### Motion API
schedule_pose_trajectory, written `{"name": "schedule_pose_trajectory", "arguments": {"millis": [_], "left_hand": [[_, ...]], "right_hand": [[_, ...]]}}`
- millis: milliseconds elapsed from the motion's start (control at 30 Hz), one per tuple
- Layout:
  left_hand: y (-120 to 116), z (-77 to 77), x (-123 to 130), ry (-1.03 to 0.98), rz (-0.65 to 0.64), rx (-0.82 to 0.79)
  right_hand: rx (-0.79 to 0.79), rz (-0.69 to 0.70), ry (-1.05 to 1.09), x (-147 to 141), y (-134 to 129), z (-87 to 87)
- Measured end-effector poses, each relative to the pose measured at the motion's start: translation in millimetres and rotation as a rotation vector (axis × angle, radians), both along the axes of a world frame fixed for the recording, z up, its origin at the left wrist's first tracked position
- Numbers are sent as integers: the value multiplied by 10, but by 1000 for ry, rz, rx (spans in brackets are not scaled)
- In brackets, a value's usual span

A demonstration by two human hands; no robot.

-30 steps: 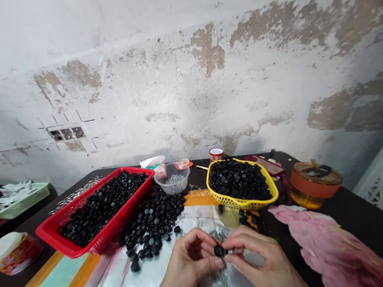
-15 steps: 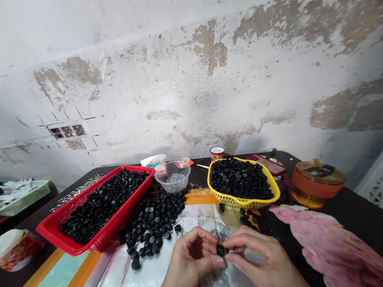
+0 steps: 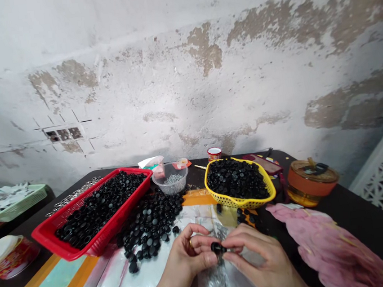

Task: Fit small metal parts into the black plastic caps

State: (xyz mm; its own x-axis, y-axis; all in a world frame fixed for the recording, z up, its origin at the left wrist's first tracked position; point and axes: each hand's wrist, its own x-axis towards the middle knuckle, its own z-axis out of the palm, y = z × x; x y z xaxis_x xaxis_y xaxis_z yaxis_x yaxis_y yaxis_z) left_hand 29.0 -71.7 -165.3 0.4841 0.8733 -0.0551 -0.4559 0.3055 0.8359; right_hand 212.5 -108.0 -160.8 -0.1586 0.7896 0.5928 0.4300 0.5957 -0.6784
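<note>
Between my two hands, at the bottom centre, is a small round black part [image 3: 218,248]. My left hand [image 3: 193,257] has its thumb and curled fingers at the left side of this part, with a ring on one finger. My right hand [image 3: 256,254] pinches something thin and pale at the part's right side, mostly hidden by the fingers. Loose black parts [image 3: 149,231] lie heaped on the plastic sheet to the left of my hands. Beyond them stand a red basket [image 3: 102,235] and a yellow basket [image 3: 247,201], both filled with small black pieces.
A clear bowl [image 3: 171,186] of small metal pieces stands between the baskets. On the right are a pink cloth [image 3: 337,247] and an orange-banded jar [image 3: 312,181]. A red-and-white tub [image 3: 11,260] is at the left, scissors-like metal tools [image 3: 71,195] behind the red basket.
The camera view has shifted slightly. The black part is turned so its round open side shows more, and my left fingertips have loosened around it.
</note>
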Motion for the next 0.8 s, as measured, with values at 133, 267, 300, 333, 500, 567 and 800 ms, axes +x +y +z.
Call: {"name": "schedule_pose_trajectory", "arguments": {"millis": [133,267,300,333,500,567,800], "left_hand": [[-4,4,-1,8,5,11],[-5,22,8,21,19,9],[-5,28,12,25,21,16],[-5,36,15,30,22,23],[-14,70,32,75,43,52],[-21,70,35,92,50,64],[-22,46,31,134,50,88]], "right_hand": [[52,1,-10,-7,4,17],[52,-1,-21,-17,9,17],[50,-1,-22,-18,8,19],[50,-1,-19,-19,7,21],[52,-2,-26,-17,-3,24],[49,-8,-35,-18,-4,18],[-63,-14,24,-35,-5,-1]]}}
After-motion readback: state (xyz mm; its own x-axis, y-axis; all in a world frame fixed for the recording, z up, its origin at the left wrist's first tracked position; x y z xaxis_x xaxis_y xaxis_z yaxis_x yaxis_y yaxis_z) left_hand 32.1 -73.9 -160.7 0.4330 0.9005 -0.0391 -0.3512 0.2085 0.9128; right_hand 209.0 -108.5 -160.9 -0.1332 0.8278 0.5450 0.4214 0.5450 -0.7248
